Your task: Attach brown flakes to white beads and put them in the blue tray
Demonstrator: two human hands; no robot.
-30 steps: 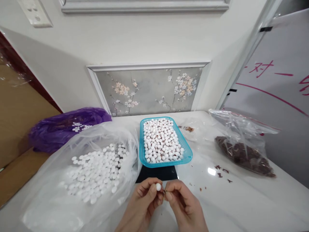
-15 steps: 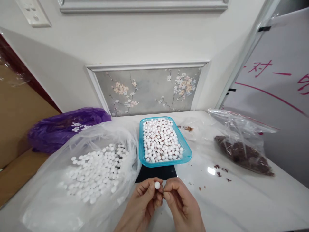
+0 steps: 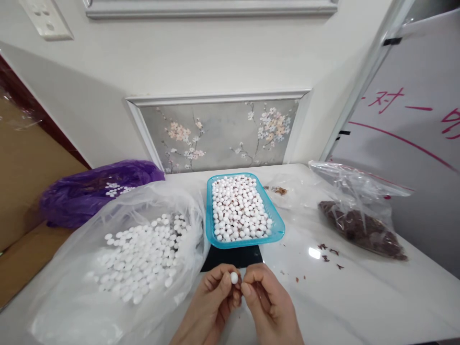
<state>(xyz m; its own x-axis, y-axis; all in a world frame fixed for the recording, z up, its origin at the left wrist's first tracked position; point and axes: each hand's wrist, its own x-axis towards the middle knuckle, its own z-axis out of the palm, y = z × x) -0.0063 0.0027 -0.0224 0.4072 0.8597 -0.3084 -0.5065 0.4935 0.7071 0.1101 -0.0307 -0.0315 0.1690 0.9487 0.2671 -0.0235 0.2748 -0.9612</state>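
Observation:
My left hand [image 3: 214,299] pinches a small white ball [image 3: 234,277] between thumb and fingers, low in the middle of the view. Close beside it, my right hand [image 3: 266,299] is closed in a pinch, its fingertips almost touching the ball; what it holds is too small to make out. Just beyond both hands sits a blue tray [image 3: 277,226] full of white balls, resting on a black slab [image 3: 233,258]. To the left lies a clear plastic bag [image 3: 89,268] spread open with many white discs inside.
A purple bag [image 3: 82,189] holding a few white pieces lies at the back left. At the right a clear bag [image 3: 359,211] contains dark brown bits, with crumbs [image 3: 328,254] scattered on the white table [image 3: 359,297]. A whiteboard with red writing [image 3: 413,124] leans at the right.
My right hand's fingertips have closed in slightly toward the white ball. The view has shifted a little; nothing else has moved.

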